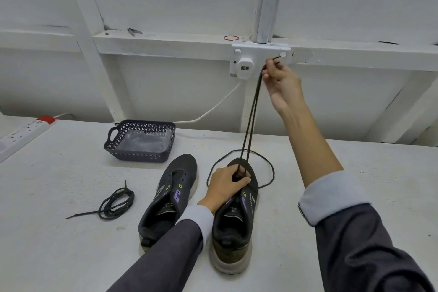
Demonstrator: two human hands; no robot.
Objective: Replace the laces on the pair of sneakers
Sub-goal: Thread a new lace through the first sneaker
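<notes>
The right hand (282,85) pinches the lace (251,114) high, two strands rising from the sneaker (233,232) on the tabletop (59,256), where the left hand (225,185) grips its front; I'd pull both strands evenly so the ends come out level

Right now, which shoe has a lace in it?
The shoe under the left hand; its lace runs up to the right hand. The other shoe has bare holes.
</notes>
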